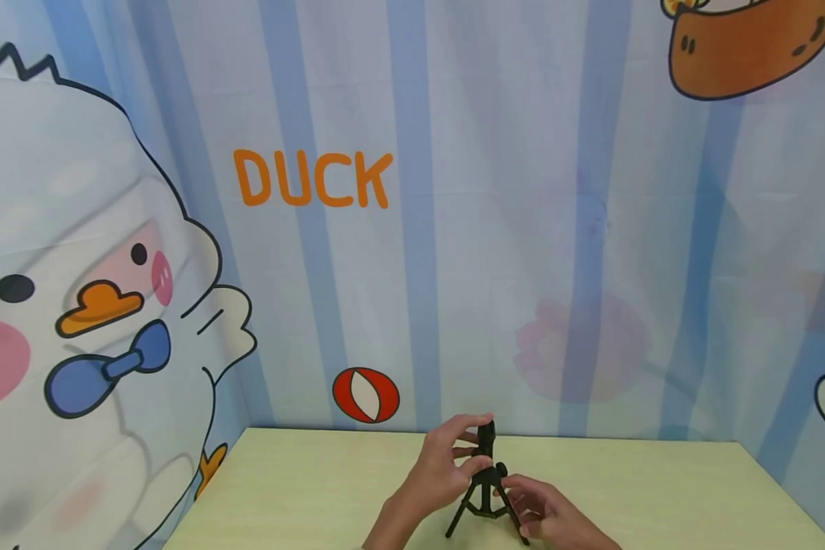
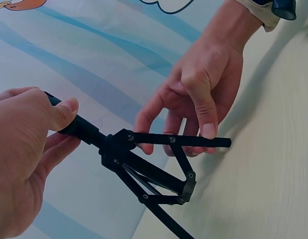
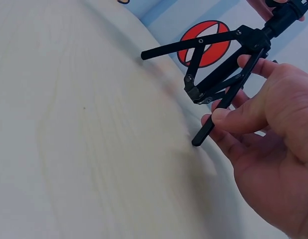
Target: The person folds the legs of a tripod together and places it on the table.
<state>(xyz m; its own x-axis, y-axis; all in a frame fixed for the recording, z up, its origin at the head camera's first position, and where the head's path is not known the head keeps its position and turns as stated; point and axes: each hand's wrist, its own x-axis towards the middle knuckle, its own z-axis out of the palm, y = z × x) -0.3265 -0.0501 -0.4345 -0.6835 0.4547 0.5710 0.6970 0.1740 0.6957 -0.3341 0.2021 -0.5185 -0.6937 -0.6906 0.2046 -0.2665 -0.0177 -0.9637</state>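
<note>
A small black tripod [image 1: 485,489] stands upright near the front of the table with its legs spread and its braces folded out. My left hand [image 1: 443,466] grips the upper column, thumb on one side and fingers on the other, as the left wrist view shows with the hand [image 2: 29,149] at the column [image 2: 79,128]. My right hand [image 1: 546,510] is low on the right side. In the right wrist view its thumb and fingers pinch one leg [image 3: 229,94] near the foot, the hand [image 3: 273,119] close beside the braces.
The pale wooden table [image 1: 302,489] spreads to both sides of the tripod. Behind it hangs a striped blue curtain [image 1: 495,229] printed with a duck [image 1: 62,191], a red-and-white ball [image 1: 366,395] and orange lettering [image 1: 312,179].
</note>
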